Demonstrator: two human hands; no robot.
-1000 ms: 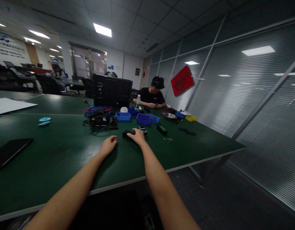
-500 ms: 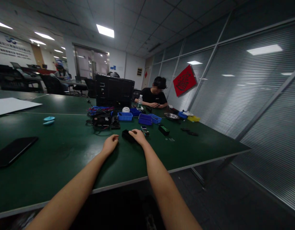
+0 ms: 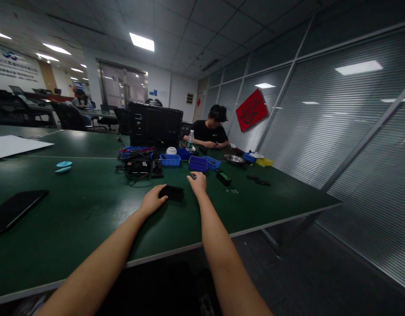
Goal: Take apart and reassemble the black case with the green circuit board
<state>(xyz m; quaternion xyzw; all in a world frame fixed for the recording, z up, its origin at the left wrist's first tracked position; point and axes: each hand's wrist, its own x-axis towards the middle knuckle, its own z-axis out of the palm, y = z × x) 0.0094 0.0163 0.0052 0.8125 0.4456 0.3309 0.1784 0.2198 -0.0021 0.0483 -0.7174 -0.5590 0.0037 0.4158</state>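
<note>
My left hand is closed on the near-left end of a black open box, which lies low at the green table. To the right of it, my right hand curls its thumb and fingers over a small circuit board; most of the board is hidden behind the hand. A second black box with a green board in it sits further right. Beside that box lie small clear pieces.
Blue bins, a cable bundle with a black device and a monitor stand behind my hands. A bottle and metal dish are near a seated co-worker. A black tablet-like slab lies left.
My right hand has let go of the black box and moved right to the circuit board. My left hand has moved to the box and taken hold of it; the box has turned slightly.
</note>
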